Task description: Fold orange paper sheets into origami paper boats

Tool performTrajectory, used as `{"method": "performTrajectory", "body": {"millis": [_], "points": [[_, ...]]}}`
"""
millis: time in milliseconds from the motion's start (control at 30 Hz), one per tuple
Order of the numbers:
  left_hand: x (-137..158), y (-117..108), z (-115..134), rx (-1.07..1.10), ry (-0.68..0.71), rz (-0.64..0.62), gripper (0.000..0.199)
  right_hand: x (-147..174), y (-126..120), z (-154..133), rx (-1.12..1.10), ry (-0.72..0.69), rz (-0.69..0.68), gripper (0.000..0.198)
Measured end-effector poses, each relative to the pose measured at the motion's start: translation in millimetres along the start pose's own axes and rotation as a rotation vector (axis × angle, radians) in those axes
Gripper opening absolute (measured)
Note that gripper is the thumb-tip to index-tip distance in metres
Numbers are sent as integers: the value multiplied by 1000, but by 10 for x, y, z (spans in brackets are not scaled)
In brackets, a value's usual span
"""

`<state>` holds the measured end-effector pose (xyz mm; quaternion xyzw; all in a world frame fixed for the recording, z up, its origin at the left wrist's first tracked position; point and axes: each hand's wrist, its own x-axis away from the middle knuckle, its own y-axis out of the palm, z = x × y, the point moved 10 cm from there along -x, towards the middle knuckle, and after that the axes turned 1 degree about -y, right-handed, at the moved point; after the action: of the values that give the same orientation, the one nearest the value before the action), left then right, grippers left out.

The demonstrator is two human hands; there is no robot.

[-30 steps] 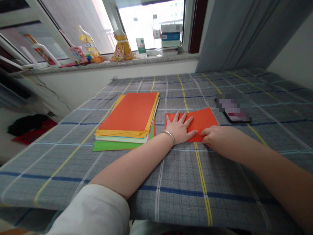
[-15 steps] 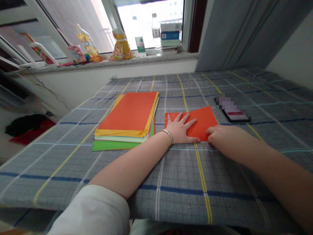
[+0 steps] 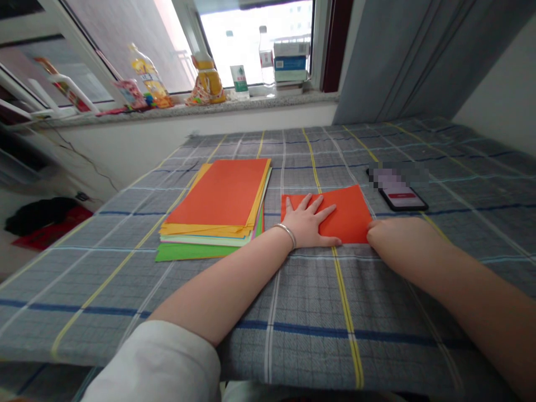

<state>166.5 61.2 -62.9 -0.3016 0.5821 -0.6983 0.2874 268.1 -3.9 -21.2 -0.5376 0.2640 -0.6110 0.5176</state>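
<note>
My left hand (image 3: 307,221) lies flat with its fingers spread on the left half of an orange sheet of paper (image 3: 345,211). The sheet looks folded over, its near edge running straight below my thumb. At the sheet's lower right corner, my right hand (image 3: 387,234) is closed, its curled fingers touching the right end of that edge. Its fingertips are partly hidden behind the knuckles. To the left stands a stack of colored paper (image 3: 224,190), orange on top, with yellow, pale and green sheets below.
A phone (image 3: 400,192) lies right of the sheet on the plaid tablecloth (image 3: 201,296). Bottles, a jug (image 3: 207,81) and stacked boxes (image 3: 291,61) line the windowsill at the back. A grey curtain (image 3: 389,61) hangs at right.
My right hand has slid rightward along the sheet's near edge to its right corner. My left hand has stayed spread on the paper.
</note>
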Motion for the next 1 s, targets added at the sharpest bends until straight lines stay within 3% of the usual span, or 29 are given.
{"method": "performTrajectory", "body": {"millis": [133,333,533,600,633,733,833,1000], "points": [[2,-6,0,2,-1,-6,100,-84,66,120,-16,39,74,34],[4,-2,1,4,-7,-24,100,-167,122,149,15,-12,180,25],[5,-6,-1,-6,-14,-18,100,-30,-64,272,47,69,266,32],[5,-4,5,-1,-9,-16,101,-48,-169,175,35,-16,373,33],[3,-1,9,4,-6,-16,100,-74,-203,59,0,-123,435,33],[-6,5,0,21,-12,-12,100,-193,-208,-163,-306,-373,594,35],[-8,-7,-25,41,-18,-16,103,-408,42,-316,-399,-514,519,55],[51,-33,-108,47,4,-103,112,-598,330,-268,-392,-497,357,67]]}}
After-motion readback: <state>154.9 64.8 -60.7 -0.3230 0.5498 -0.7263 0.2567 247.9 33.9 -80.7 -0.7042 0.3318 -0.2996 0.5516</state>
